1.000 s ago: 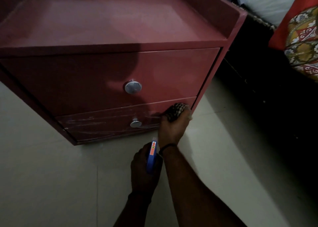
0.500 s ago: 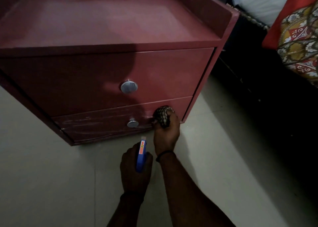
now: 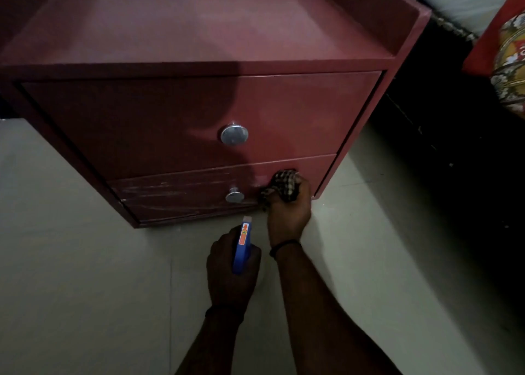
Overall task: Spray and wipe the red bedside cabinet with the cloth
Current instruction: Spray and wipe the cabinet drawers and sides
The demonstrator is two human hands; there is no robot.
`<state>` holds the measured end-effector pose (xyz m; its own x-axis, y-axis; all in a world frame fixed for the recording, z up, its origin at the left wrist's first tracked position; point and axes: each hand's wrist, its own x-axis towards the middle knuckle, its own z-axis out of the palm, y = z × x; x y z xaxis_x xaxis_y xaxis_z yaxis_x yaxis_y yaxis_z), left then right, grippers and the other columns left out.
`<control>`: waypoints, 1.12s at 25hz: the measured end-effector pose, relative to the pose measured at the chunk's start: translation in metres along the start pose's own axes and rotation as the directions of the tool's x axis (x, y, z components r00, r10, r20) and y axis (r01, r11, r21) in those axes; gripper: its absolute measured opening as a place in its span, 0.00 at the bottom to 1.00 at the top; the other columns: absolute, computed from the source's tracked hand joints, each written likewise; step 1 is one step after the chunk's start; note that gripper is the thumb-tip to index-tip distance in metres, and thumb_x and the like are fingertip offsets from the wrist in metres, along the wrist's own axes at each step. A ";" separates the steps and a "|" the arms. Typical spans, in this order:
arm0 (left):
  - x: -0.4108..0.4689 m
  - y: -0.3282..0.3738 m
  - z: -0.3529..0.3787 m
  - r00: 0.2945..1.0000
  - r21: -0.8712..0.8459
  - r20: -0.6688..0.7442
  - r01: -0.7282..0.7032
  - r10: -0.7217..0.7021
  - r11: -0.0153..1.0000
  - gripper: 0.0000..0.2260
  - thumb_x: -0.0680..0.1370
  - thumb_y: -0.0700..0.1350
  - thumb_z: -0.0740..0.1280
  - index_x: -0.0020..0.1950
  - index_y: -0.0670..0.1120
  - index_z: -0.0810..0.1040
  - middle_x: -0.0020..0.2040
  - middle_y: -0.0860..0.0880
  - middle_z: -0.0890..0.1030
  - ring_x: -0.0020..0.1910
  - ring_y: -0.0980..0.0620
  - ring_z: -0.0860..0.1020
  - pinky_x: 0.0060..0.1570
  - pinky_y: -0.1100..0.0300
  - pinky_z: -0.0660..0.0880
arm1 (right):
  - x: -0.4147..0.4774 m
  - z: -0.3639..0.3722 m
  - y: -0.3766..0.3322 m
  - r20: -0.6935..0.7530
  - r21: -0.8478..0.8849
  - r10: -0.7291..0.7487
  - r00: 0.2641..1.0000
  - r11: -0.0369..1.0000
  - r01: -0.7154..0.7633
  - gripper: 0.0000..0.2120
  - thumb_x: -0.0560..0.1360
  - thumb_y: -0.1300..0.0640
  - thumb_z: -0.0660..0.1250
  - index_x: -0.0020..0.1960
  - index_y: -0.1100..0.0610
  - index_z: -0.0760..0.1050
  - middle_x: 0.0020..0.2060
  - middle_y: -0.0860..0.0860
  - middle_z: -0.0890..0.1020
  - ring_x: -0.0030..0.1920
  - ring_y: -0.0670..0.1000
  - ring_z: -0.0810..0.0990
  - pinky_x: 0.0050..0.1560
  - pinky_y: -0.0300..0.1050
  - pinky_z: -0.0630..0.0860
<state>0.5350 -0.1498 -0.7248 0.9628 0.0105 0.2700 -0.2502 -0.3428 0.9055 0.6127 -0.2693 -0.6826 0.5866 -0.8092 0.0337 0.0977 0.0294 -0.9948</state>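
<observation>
cloth [image 3: 284, 185] slid left toward knob [image 3: 235, 196] | right grip [image 3: 288, 218] clutches it | left grip [image 3: 230, 269] holds sprayer [image 3: 241, 241]

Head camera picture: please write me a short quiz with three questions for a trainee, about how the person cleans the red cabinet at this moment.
1. True or false: the left hand grips the blue spray bottle.
2. Choose one. The right hand presses the checked cloth against: A) the top surface, B) the upper drawer, C) the lower drawer.
3. Fill in the number: the front of the red cabinet shows ___ round metal knobs.

Key: 1 true; 2 C; 3 two, one on each drawer.
</observation>
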 end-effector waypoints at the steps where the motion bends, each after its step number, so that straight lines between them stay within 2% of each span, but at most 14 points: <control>1: 0.000 -0.002 -0.003 1.000 0.006 -0.011 0.007 -0.007 1.000 0.20 0.74 0.54 0.67 0.65 0.50 0.77 0.51 0.53 0.79 0.49 0.48 0.78 0.49 0.46 0.77 | 0.011 -0.002 -0.002 -0.103 -0.017 -0.016 0.995 1.000 0.015 0.20 0.66 0.76 0.68 0.54 0.61 0.76 0.49 0.57 0.81 0.49 0.55 0.80 0.60 0.58 0.77; 3: 0.001 -0.004 -0.007 0.999 -0.004 -0.034 0.028 -0.028 1.000 0.21 0.73 0.55 0.66 0.65 0.52 0.75 0.51 0.54 0.78 0.49 0.48 0.79 0.49 0.46 0.78 | 0.017 0.002 -0.007 -0.192 -0.084 -0.039 0.981 0.996 0.024 0.17 0.65 0.73 0.66 0.50 0.58 0.73 0.46 0.57 0.80 0.48 0.56 0.79 0.57 0.59 0.77; 6: 0.003 -0.002 -0.004 1.000 -0.020 -0.021 -0.007 0.007 1.000 0.19 0.74 0.54 0.66 0.64 0.52 0.77 0.50 0.53 0.79 0.48 0.47 0.79 0.48 0.45 0.78 | -0.012 0.021 -0.008 0.027 -0.044 -0.034 0.999 0.998 0.035 0.20 0.64 0.72 0.66 0.46 0.49 0.72 0.44 0.57 0.80 0.46 0.60 0.79 0.51 0.63 0.79; 8: 0.003 -0.006 0.000 1.000 0.003 -0.013 -0.016 0.016 1.000 0.19 0.74 0.53 0.67 0.64 0.50 0.77 0.50 0.52 0.80 0.47 0.45 0.79 0.47 0.43 0.78 | -0.018 0.019 -0.007 0.107 0.033 0.033 0.994 0.999 -0.037 0.22 0.64 0.74 0.66 0.46 0.49 0.74 0.44 0.57 0.81 0.45 0.60 0.80 0.49 0.60 0.81; 11: 0.003 -0.010 -0.001 0.998 -0.008 -0.002 0.057 -0.057 0.998 0.21 0.74 0.54 0.66 0.65 0.47 0.78 0.49 0.49 0.81 0.46 0.45 0.80 0.46 0.40 0.77 | 0.000 0.010 -0.006 -0.057 0.006 0.074 0.996 0.997 -0.074 0.21 0.66 0.75 0.65 0.46 0.51 0.72 0.44 0.52 0.80 0.45 0.49 0.78 0.53 0.49 0.78; 13: 0.003 -0.010 -0.004 1.000 -0.011 -0.006 0.019 -0.019 1.000 0.20 0.75 0.54 0.66 0.64 0.48 0.78 0.50 0.47 0.82 0.47 0.43 0.80 0.48 0.40 0.78 | -0.004 0.018 -0.008 -0.038 -0.062 0.019 0.999 0.998 -0.021 0.19 0.65 0.71 0.66 0.47 0.49 0.72 0.45 0.50 0.80 0.47 0.52 0.79 0.55 0.55 0.78; 15: 0.005 -0.007 -0.003 0.999 0.000 -0.001 -0.041 0.041 0.999 0.16 0.76 0.53 0.64 0.63 0.51 0.75 0.50 0.42 0.82 0.47 0.38 0.81 0.48 0.41 0.79 | -0.022 0.029 -0.009 0.097 -0.035 -0.032 0.995 0.999 0.036 0.18 0.63 0.70 0.68 0.45 0.48 0.73 0.43 0.52 0.80 0.45 0.56 0.79 0.51 0.63 0.78; 16: 0.007 -0.007 -0.002 0.999 -0.003 0.009 -0.042 0.042 0.999 0.15 0.76 0.53 0.63 0.62 0.53 0.74 0.49 0.42 0.83 0.46 0.37 0.81 0.48 0.40 0.79 | -0.028 0.029 -0.009 0.134 -0.006 -0.015 0.991 1.000 0.016 0.19 0.63 0.70 0.69 0.45 0.49 0.74 0.43 0.54 0.81 0.45 0.56 0.79 0.50 0.63 0.79; 17: 0.008 -0.008 0.000 0.999 -0.008 0.013 -0.034 0.034 0.999 0.14 0.76 0.53 0.63 0.61 0.54 0.74 0.48 0.44 0.82 0.45 0.38 0.81 0.46 0.40 0.79 | -0.029 0.027 -0.009 0.145 0.058 0.027 0.989 0.998 -0.036 0.19 0.64 0.71 0.70 0.45 0.50 0.75 0.44 0.56 0.82 0.45 0.55 0.80 0.50 0.63 0.80; 19: 0.007 -0.009 0.000 1.000 -0.011 -0.012 -0.021 0.021 1.000 0.14 0.76 0.52 0.65 0.61 0.55 0.75 0.46 0.47 0.81 0.42 0.42 0.80 0.42 0.40 0.78 | -0.021 0.022 -0.006 0.071 0.150 0.143 0.987 0.977 -0.152 0.20 0.66 0.74 0.69 0.46 0.51 0.76 0.44 0.54 0.82 0.45 0.52 0.80 0.51 0.62 0.81; 21: 0.005 -0.006 -0.003 0.999 -0.019 -0.028 -0.041 0.040 0.999 0.14 0.75 0.52 0.65 0.60 0.56 0.75 0.47 0.49 0.81 0.43 0.42 0.80 0.43 0.41 0.79 | -0.015 0.026 -0.010 -0.010 0.169 0.188 0.982 0.968 -0.184 0.21 0.67 0.76 0.67 0.45 0.50 0.74 0.43 0.51 0.81 0.43 0.49 0.79 0.49 0.58 0.82; 23: 0.006 -0.005 -0.003 0.999 -0.043 -0.014 -0.034 0.034 0.999 0.15 0.74 0.52 0.64 0.61 0.58 0.74 0.51 0.50 0.81 0.48 0.41 0.81 0.49 0.41 0.79 | -0.021 0.035 -0.019 0.010 0.141 0.130 0.991 0.981 -0.130 0.20 0.66 0.76 0.66 0.44 0.51 0.73 0.42 0.52 0.80 0.41 0.48 0.79 0.43 0.49 0.82; 25: 0.008 -0.006 -0.001 1.000 -0.052 0.019 -0.014 0.015 0.999 0.16 0.75 0.52 0.64 0.62 0.58 0.74 0.54 0.46 0.83 0.51 0.39 0.82 0.51 0.38 0.78 | -0.028 0.038 -0.019 0.071 0.089 0.049 0.996 0.995 -0.055 0.20 0.65 0.74 0.68 0.44 0.51 0.74 0.45 0.56 0.82 0.42 0.50 0.81 0.43 0.47 0.81; 28: 0.005 -0.009 -0.001 0.998 -0.017 0.012 -0.054 0.054 0.998 0.13 0.75 0.51 0.65 0.60 0.54 0.75 0.46 0.47 0.82 0.44 0.42 0.81 0.43 0.39 0.78 | -0.017 0.026 -0.008 0.120 0.163 0.096 0.988 0.980 -0.115 0.20 0.66 0.78 0.66 0.45 0.54 0.76 0.43 0.60 0.81 0.43 0.54 0.80 0.43 0.59 0.82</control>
<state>0.5415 -0.1461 -0.7312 0.9491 -0.0194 0.3143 -0.3031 -0.3271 0.8951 0.6233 -0.2404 -0.6726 0.6858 -0.7260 -0.0509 0.1591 0.2178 -0.9629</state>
